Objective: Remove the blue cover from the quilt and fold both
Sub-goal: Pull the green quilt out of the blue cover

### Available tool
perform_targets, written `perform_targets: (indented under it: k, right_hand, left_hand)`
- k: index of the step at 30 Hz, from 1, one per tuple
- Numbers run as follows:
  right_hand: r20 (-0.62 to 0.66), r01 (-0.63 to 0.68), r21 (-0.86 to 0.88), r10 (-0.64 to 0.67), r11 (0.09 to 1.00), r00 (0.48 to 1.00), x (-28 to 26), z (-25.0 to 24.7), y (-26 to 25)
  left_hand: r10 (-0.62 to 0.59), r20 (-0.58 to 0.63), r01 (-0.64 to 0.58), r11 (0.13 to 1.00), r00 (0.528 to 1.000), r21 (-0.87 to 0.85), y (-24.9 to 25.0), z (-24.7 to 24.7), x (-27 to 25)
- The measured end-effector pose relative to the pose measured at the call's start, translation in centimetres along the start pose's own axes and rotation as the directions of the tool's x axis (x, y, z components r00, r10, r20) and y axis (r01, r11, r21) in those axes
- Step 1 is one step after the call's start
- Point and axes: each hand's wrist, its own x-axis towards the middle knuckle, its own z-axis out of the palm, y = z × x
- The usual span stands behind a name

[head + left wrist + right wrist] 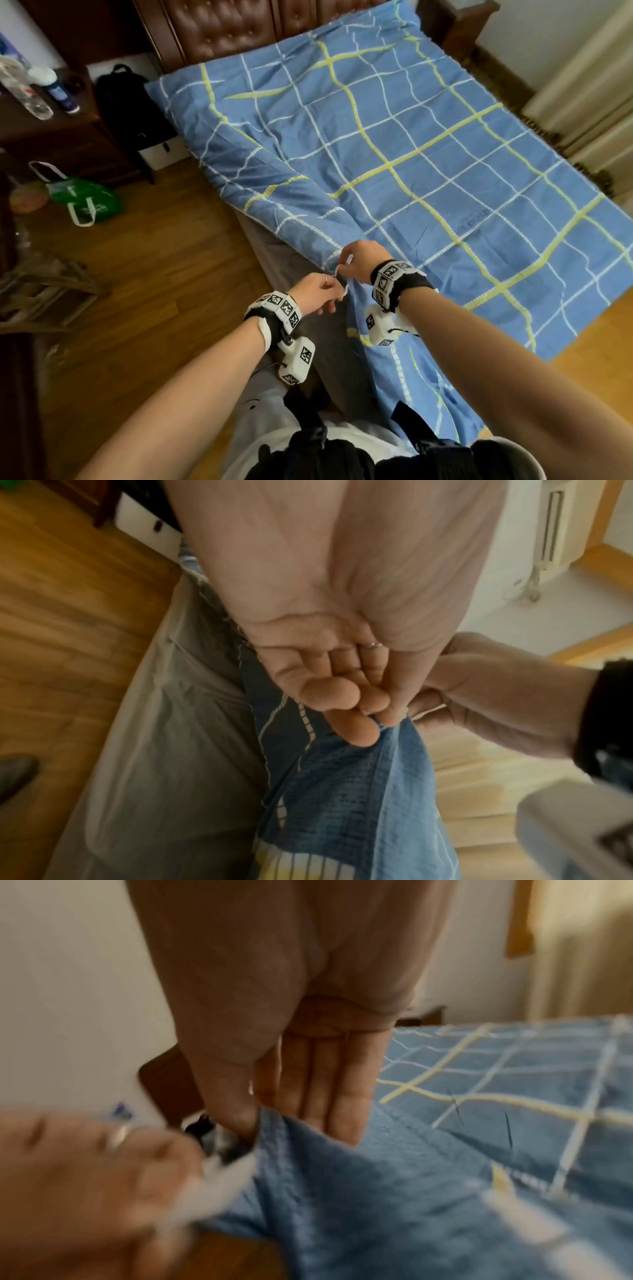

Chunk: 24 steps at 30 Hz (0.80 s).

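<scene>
Hands worked best close together: left hand [317, 294] pinched a white tie, right hand [363, 262] pinched the blue cover [411, 154] corner, needing gentle, steady untying.

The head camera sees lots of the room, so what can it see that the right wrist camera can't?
Only the head view shows the green bag on the floor, the black backpack and the brown headboard. Only the right wrist view shows the right hand's thumb pinching the cloth edge up close. Both show the blue cover, the left hand and the right hand.
</scene>
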Motion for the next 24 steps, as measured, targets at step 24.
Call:
perform_targets:
  k: [24]
  right_hand:
    - [-0.165, -0.239, 0.206, 0.274, 0.949, 0.948, -1.2, -0.4, 3.2]
  left_hand:
    - [-0.333, -0.402, 0.489, 0.78, 0.853, 0.391, -0.7, -5.6, 2.9]
